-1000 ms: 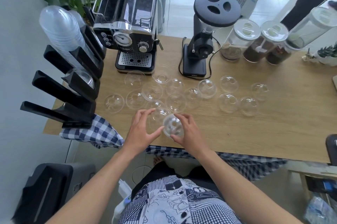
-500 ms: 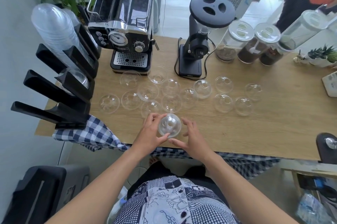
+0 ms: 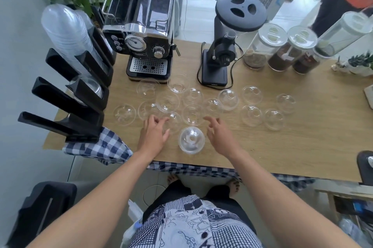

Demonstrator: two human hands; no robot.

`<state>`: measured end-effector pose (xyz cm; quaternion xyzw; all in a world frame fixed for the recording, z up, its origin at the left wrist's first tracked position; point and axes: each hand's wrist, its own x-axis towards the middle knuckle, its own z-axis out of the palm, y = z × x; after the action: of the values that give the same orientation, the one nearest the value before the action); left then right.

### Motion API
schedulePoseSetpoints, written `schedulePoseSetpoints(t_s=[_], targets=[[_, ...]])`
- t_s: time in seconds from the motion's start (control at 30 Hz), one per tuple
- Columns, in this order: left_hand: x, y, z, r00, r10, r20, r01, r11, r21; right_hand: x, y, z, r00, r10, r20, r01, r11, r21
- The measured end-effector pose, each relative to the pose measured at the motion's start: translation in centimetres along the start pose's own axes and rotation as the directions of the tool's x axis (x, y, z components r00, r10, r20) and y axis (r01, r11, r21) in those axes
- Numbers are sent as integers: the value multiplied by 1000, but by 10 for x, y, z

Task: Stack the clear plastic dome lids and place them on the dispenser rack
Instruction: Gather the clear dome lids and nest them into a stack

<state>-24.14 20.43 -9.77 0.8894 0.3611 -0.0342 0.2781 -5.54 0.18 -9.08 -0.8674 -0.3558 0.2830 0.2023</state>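
A small stack of clear dome lids (image 3: pixel 191 139) stands dome-up on the wooden table (image 3: pixel 302 142) near its front edge, between my hands. My left hand (image 3: pixel 155 133) hovers just left of it, fingers loosely curled over another lid (image 3: pixel 175 120), and holds nothing. My right hand (image 3: pixel 220 134) is just right of the stack, fingers spread and empty. Several loose dome lids (image 3: pixel 228 99) lie scattered across the table behind. The black dispenser rack (image 3: pixel 66 102) stands at the table's left end with a tall column of clear cups (image 3: pixel 68 37) in it.
A black espresso machine (image 3: pixel 141 31) and a black grinder (image 3: pixel 224 45) stand behind the lids. Glass jars (image 3: pixel 282 49) sit at the back right. A checked cloth (image 3: pixel 101 146) hangs under the rack. A person stands at the top right.
Both hands held a lid together and set it down on the stack near the front edge. They have since let go and moved apart to either side.
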Motion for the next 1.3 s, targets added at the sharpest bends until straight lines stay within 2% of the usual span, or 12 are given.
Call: schedulePoseSetpoints(t_s=[0.13, 0.3, 0.47, 0.57, 0.63, 0.77, 0.87, 0.93, 1.0, 1.07, 1.17, 1.3], targets=[[7, 1, 4, 999, 49, 14, -50, 997, 59, 30, -6, -4, 998, -22, 66, 38, 966, -254], [4, 7, 4, 999, 16, 45, -13, 998, -64, 47, -8, -2, 1000, -18, -19, 13, 965, -261], [-12, 4, -11, 999, -3, 38, 11, 976, -216, 45, -11, -12, 995, -33, -91, 24, 995, -96], [-23, -2, -18, 999, 22, 25, -14, 954, -298, 31, -18, -27, 990, -3, -138, 21, 992, 128], [-29, -2, -22, 997, 58, 42, -40, 938, -345, 16, -22, -36, 987, 29, -159, 22, 950, 312], [-38, 13, -30, 979, 137, 149, -64, 907, -416, -12, -17, -43, 984, 152, -93, -61, 780, 623], [-41, 24, -29, 976, 153, 154, -70, 895, -441, -32, -13, -43, 966, 246, 76, -186, 464, 866], [-42, 29, -25, 976, 146, 159, -70, 910, -408, -42, -12, -42, 949, 259, 181, -252, 278, 927], [-42, 33, -21, 974, 158, 161, -94, 933, -348, -49, -12, -38, 942, 233, 241, -286, 185, 940], [-42, 37, -16, 968, 165, 191, -101, 947, -306, -54, -11, -33, 935, 190, 301, -329, 139, 934], [-41, 43, -7, 967, 161, 198, -101, 954, -283, -55, -12, -22, 909, 166, 382, -411, 206, 888], [-43, 47, 8, 974, 150, 168, -103, 959, -263, -50, -19, -6, 887, 256, 383, -459, 417, 784]])
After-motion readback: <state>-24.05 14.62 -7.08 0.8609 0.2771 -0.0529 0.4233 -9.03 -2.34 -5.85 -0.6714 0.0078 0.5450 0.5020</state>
